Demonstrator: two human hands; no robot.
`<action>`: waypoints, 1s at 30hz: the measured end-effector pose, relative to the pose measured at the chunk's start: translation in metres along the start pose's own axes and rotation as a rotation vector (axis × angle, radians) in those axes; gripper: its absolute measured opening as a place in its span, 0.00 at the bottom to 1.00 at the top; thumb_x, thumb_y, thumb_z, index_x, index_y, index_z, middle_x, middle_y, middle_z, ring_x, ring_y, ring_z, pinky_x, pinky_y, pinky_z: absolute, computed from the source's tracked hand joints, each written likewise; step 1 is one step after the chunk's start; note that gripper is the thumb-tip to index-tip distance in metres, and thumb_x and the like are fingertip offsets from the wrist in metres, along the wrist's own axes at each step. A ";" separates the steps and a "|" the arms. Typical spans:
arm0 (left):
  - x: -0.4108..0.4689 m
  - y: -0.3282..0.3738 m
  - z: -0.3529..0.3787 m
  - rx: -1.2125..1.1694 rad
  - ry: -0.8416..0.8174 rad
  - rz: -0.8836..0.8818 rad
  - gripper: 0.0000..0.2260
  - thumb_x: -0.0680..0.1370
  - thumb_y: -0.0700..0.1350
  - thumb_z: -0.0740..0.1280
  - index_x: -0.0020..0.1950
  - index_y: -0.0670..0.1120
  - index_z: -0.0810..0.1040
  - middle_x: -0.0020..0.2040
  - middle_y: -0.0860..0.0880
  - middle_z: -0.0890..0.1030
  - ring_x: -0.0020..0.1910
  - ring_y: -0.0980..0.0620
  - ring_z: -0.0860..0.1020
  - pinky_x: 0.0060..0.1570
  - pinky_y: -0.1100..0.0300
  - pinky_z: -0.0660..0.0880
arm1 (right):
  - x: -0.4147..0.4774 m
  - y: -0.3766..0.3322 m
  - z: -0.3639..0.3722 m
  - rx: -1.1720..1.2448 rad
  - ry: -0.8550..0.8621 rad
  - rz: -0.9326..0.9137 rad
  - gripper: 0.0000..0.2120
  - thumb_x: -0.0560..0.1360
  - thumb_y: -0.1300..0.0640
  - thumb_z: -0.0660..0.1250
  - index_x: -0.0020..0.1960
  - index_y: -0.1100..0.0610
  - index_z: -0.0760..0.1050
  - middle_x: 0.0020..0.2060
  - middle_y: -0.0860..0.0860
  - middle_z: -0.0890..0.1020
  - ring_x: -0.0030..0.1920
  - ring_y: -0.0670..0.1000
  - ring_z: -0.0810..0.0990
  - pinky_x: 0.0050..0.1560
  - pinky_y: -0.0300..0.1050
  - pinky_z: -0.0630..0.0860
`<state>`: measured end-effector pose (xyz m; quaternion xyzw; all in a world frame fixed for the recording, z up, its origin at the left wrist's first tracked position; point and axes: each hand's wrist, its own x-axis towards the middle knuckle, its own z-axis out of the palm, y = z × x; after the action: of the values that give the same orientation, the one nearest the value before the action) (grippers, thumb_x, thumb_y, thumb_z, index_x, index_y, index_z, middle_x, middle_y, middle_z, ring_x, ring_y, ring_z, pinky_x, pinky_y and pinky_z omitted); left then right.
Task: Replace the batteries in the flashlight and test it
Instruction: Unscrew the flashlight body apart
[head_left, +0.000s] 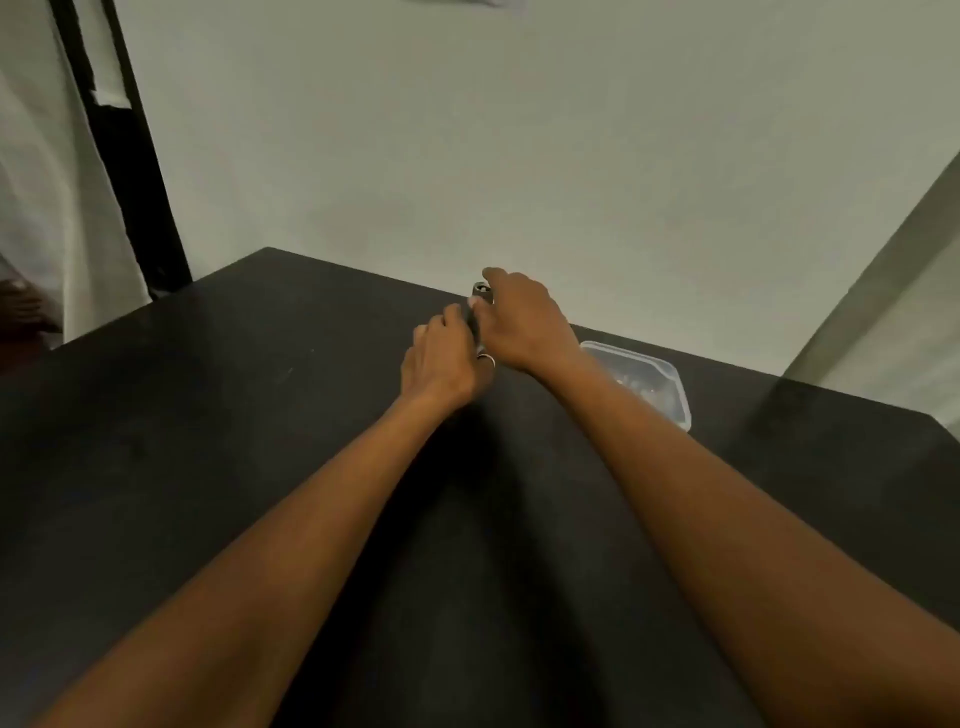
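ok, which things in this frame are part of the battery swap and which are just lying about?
In use:
- slim dark cylindrical flashlight, gripped by both hands
- left hand, at its near end
- right hand, at its far end

Lying about:
- clear plastic lidded container, on the black table to the right, contents unclear

dim, greenish cast | soft overall blur | wide-angle edge distortion | faint shadows
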<state>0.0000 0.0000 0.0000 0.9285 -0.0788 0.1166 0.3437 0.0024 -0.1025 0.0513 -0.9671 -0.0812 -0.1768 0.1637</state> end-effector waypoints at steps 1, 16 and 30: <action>0.001 -0.002 0.002 -0.022 -0.002 -0.001 0.16 0.76 0.42 0.66 0.63 0.42 0.70 0.58 0.43 0.79 0.58 0.39 0.77 0.48 0.44 0.79 | 0.002 -0.001 0.003 -0.004 -0.008 -0.003 0.15 0.84 0.52 0.60 0.66 0.60 0.74 0.59 0.58 0.80 0.58 0.59 0.79 0.51 0.48 0.71; -0.053 0.029 -0.037 -0.227 0.087 0.215 0.11 0.82 0.47 0.66 0.63 0.48 0.73 0.60 0.47 0.74 0.52 0.49 0.76 0.51 0.52 0.78 | -0.068 -0.011 -0.078 0.266 0.233 0.155 0.12 0.82 0.56 0.63 0.61 0.59 0.80 0.56 0.55 0.84 0.55 0.52 0.80 0.55 0.43 0.74; -0.129 0.060 -0.018 -1.070 -0.230 -0.063 0.14 0.77 0.48 0.75 0.59 0.44 0.81 0.53 0.47 0.85 0.48 0.54 0.85 0.46 0.63 0.81 | -0.191 0.055 -0.085 0.973 0.258 0.640 0.17 0.80 0.44 0.68 0.46 0.59 0.82 0.32 0.53 0.83 0.31 0.47 0.81 0.32 0.39 0.78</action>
<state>-0.1406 -0.0249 0.0157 0.6328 -0.1364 -0.0525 0.7604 -0.1890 -0.2025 0.0398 -0.7280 0.1633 -0.1772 0.6418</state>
